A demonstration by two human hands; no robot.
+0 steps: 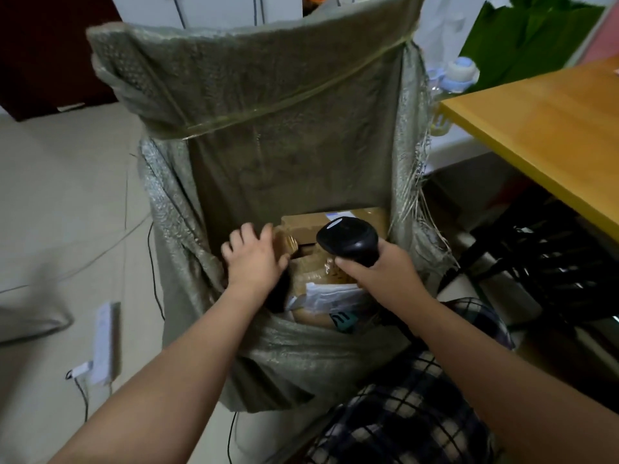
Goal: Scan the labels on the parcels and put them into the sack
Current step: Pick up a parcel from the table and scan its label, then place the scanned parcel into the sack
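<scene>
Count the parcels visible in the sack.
3 clear: a cardboard box at the back, a brown parcel in the middle, a white bag nearest the camera. More may lie hidden beneath them.

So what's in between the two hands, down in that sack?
Brown cardboard parcels, lying in the sack between the left hand and the right hand, which grips the scanner. The head view shows it.

Parcels (pixel 298 225) half-hidden inside sack (pixel 284 145)

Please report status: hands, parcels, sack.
Left hand open, inside sack, over parcels. Right hand grips scanner. Nothing in the way.
</scene>
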